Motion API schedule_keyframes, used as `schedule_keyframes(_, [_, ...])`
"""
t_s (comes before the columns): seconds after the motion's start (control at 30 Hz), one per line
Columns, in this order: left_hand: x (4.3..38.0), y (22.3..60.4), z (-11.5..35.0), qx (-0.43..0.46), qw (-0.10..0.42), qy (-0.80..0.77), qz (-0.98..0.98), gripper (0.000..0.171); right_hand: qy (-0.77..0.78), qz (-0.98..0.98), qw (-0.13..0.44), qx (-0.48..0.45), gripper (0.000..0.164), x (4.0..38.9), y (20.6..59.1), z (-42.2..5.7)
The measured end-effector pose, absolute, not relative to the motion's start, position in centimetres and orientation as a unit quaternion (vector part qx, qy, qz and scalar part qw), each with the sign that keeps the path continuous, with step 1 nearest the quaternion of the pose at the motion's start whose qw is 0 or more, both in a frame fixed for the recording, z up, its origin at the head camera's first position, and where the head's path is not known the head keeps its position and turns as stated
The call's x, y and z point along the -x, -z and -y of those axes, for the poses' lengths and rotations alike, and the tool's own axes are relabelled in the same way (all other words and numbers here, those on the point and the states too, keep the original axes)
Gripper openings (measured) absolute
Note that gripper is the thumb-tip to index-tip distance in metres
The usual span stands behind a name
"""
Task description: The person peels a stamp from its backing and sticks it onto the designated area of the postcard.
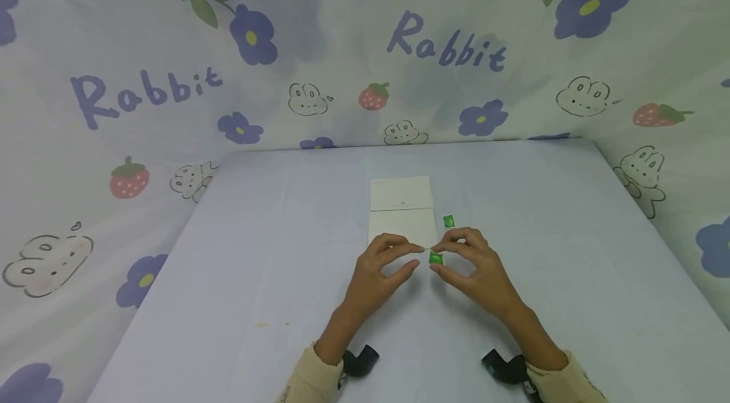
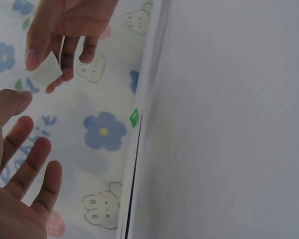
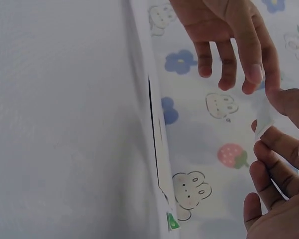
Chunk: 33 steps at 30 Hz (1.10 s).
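My right hand (image 1: 479, 267) pinches a small green stamp (image 1: 436, 258) with a pale border between thumb and fingertips, above the near edge of a white envelope-like paper (image 1: 402, 224). From the wrist views, the stamp's plain white back (image 2: 46, 72) shows. My left hand (image 1: 383, 270) is close beside it, fingers apart and thumb extended; in the left wrist view its thumb points toward the stamp with a small gap. A second green stamp (image 1: 448, 221) lies on the table to the right of the paper.
A white cloth covers the table (image 1: 228, 251). The paper has a crosswise line dividing it. Behind and at the sides hangs a curtain (image 1: 342, 42) printed with rabbits, flowers and strawberries. Black wrist devices (image 1: 360, 362) sit at both cuffs.
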<state>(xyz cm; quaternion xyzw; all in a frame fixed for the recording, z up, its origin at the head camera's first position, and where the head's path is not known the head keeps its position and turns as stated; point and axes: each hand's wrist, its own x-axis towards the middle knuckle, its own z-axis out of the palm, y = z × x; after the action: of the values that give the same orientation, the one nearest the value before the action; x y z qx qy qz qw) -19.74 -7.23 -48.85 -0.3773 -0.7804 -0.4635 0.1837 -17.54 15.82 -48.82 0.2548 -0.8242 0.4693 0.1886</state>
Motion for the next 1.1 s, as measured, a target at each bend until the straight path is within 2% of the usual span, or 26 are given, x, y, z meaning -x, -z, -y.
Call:
schedule_keyframes(0.37, [19.96,49.08,7.20,0.412,0.204,0.421,0.782,0.030,-0.485,0.819,0.153,-0.266,0.031,17.44,48.98,-15.40])
schedule_keyframes(0.63, [20.05,49.21,7.09,0.429,0.223,0.398,0.780,0.017,-0.495,0.817,0.132,-0.265,0.031,17.30,49.26,-15.23])
schedule_keyframes(0.77, [20.00,49.07,7.08,0.418,0.224,0.401,0.784,0.016,-0.489,0.821,0.134,-0.261,0.033,17.35,49.19,-15.21])
schedule_keyframes(0.93, [19.94,49.07,7.02,0.393,0.201,0.439,0.783,0.013,-0.479,0.828,0.139,-0.255,0.033,17.36,48.96,-15.31])
schedule_keyframes(1.1, [19.65,49.25,6.82,0.339,0.142,0.512,0.777,0.010,-0.475,0.825,0.159,-0.261,0.034,17.36,48.93,-15.37])
